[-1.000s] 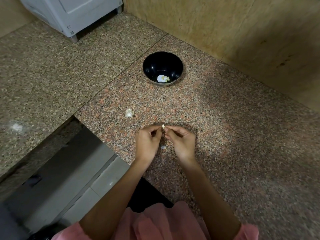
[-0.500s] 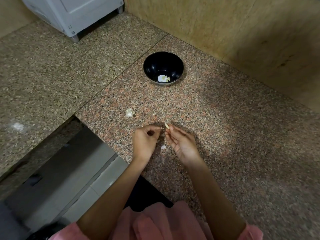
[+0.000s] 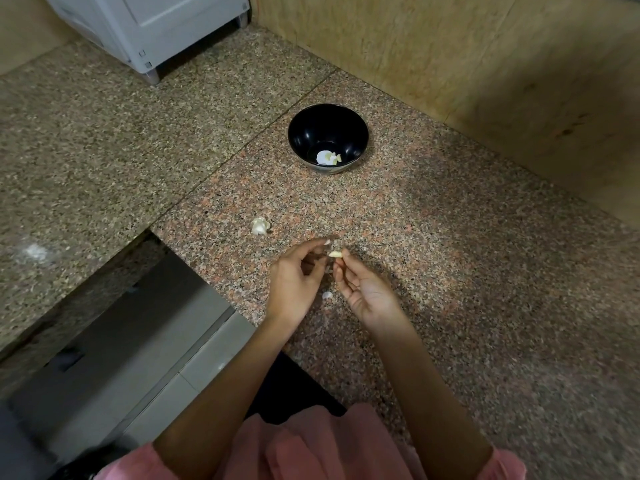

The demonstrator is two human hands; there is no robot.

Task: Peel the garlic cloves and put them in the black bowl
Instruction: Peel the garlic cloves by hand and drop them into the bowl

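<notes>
A black bowl (image 3: 327, 137) stands on the granite counter ahead of me, with pale garlic pieces (image 3: 328, 157) at its bottom. My right hand (image 3: 363, 289) pinches a pale garlic clove (image 3: 335, 253) at its fingertips. Just left of it, my left hand (image 3: 294, 275) has its fingers curled and pinches a thin scrap of garlic skin (image 3: 329, 242). A small clump of unpeeled garlic (image 3: 259, 226) lies on the counter to the left of my hands. A bit of peel (image 3: 327, 295) lies between my wrists.
The counter (image 3: 450, 271) meets a tan wall (image 3: 485, 64) at the back right. A white appliance (image 3: 149, 26) stands at the back left. The counter edge drops off at the lower left to a grey floor (image 3: 121, 341).
My hands have drawn slightly apart. The clove now sits in my right fingertips alone, and my left fingers have come away with skin.
</notes>
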